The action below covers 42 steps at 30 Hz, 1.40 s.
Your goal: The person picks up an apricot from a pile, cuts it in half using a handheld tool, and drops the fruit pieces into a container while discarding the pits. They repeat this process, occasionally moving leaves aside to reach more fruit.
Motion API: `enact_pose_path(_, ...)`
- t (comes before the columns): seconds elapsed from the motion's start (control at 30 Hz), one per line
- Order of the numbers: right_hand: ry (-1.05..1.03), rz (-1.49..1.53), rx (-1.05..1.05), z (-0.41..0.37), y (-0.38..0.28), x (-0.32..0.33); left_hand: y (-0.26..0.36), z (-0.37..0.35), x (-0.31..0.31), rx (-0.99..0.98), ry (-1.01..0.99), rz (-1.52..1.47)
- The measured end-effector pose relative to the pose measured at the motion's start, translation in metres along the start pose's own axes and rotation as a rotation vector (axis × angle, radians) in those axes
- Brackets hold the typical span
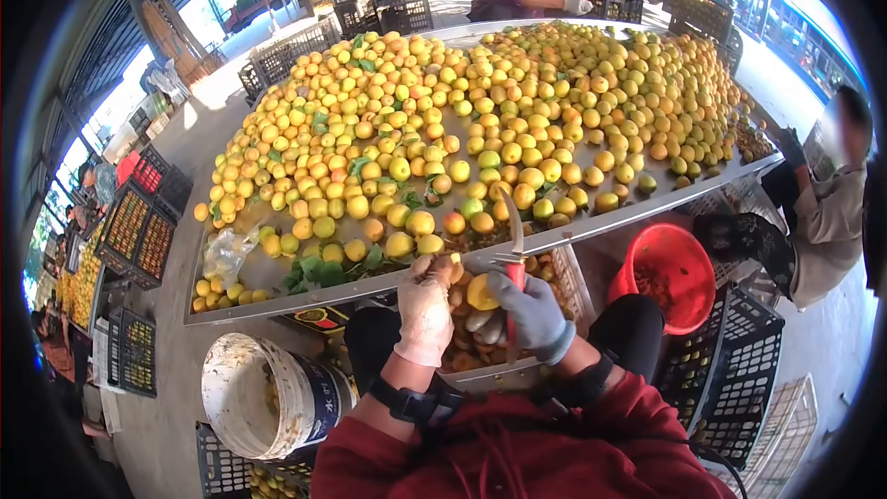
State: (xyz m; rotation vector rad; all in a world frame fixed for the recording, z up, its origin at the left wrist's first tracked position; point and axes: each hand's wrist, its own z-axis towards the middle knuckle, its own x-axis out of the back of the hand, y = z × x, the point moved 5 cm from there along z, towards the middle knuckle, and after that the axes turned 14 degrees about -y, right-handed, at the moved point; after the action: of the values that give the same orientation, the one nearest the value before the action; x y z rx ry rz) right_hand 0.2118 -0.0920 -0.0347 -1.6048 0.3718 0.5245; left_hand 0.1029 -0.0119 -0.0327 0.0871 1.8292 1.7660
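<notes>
At lower centre, a red-handled knife (516, 270) is gripped by the right hand (534, 312), with a yellow fruit (481, 292) held at its fingers; the left hand (425, 311) is curled closed, its contents unclear. The upward blade is best angled away from the left fingertips.

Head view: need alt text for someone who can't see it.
A grey-gloved right hand grips a curved knife, blade up, beside a gloved left hand, over a crate. Beyond lies a table heaped with yellow fruit; a white bucket stands left, a red bucket right.
</notes>
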Motion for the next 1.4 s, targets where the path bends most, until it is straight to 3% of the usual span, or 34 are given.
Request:
enact_pose_path(0.07, 0.013, -0.072, -0.069, -0.006, -0.007, 0.01, -0.001, 0.001, 0.003, 0.158, -0.029, -0.176)
enact_pose_path(0.13, 0.033, -0.184, -0.138, -0.01, -0.01, 0.028, 0.001, 0.002, 0.012, 0.194, -0.07, -0.132)
enact_pose_path(0.2, 0.115, -0.436, -0.233, -0.014, -0.021, 0.04, 0.003, 0.001, 0.008, 0.281, -0.175, 0.095)
enact_pose_path(0.23, 0.131, -0.822, -0.333, -0.011, -0.02, 0.058, -0.002, 0.0, 0.008, 0.32, -0.162, 0.117)
enact_pose_path(0.27, 0.139, -0.817, -0.347, -0.011, -0.021, 0.061, -0.004, -0.002, 0.008, 0.334, -0.165, 0.109)
enact_pose_path(0.33, 0.28, -1.339, -0.211, -0.012, -0.042, 0.06, -0.006, -0.003, 0.006, 0.407, -0.273, 0.255)
enact_pose_path(0.4, 0.326, -1.32, -0.162, -0.013, -0.046, 0.066, -0.008, -0.004, 0.004, 0.397, -0.296, 0.259)
enact_pose_path(0.47, 0.283, -1.082, 0.021, -0.013, -0.047, 0.071, -0.006, -0.005, 0.003, 0.418, -0.293, 0.284)
enact_pose_path(0.5, 0.249, -0.892, -0.036, -0.019, -0.047, 0.068, -0.007, -0.005, 0.005, 0.441, -0.33, 0.343)
enact_pose_path(0.53, 0.264, -0.886, -0.035, -0.024, -0.048, 0.063, -0.007, -0.006, 0.003, 0.447, -0.344, 0.348)
enact_pose_path(0.6, 0.071, -0.101, -0.105, -0.029, -0.028, 0.051, -0.01, -0.012, -0.007, 0.493, -0.414, 0.326)
enact_pose_path(0.67, -0.127, -0.2, -0.103, -0.029, -0.015, 0.032, -0.016, -0.02, -0.017, 0.499, -0.459, 0.334)
enact_pose_path(0.73, -0.054, -0.249, -0.178, -0.029, -0.006, 0.017, -0.019, -0.027, -0.022, 0.468, -0.438, 0.193)
enact_pose_path(0.8, -0.056, -0.219, -0.151, -0.03, 0.005, 0.016, -0.009, -0.036, -0.03, 0.441, -0.359, 0.283)
enact_pose_path(0.87, -0.074, -0.408, -0.108, -0.037, 0.004, 0.015, -0.011, -0.044, -0.032, 0.474, -0.379, 0.245)
enact_pose_path(0.97, -0.047, -0.386, -0.123, -0.049, 0.008, 0.027, -0.014, -0.05, -0.04, 0.507, -0.456, 0.201)
enact_pose_path(1.27, 0.079, -0.301, -0.081, -0.12, -0.043, 0.069, -0.009, -0.062, -0.123, 0.524, -0.758, 0.014)
enact_pose_path(1.33, 0.134, -0.217, 0.103, -0.142, -0.06, 0.095, -0.004, -0.055, -0.128, 0.482, -0.756, 0.114)
enact_pose_path(1.4, 0.367, -0.429, 0.15, -0.169, -0.076, 0.132, 0.002, -0.04, -0.118, 0.428, -0.714, 0.314)
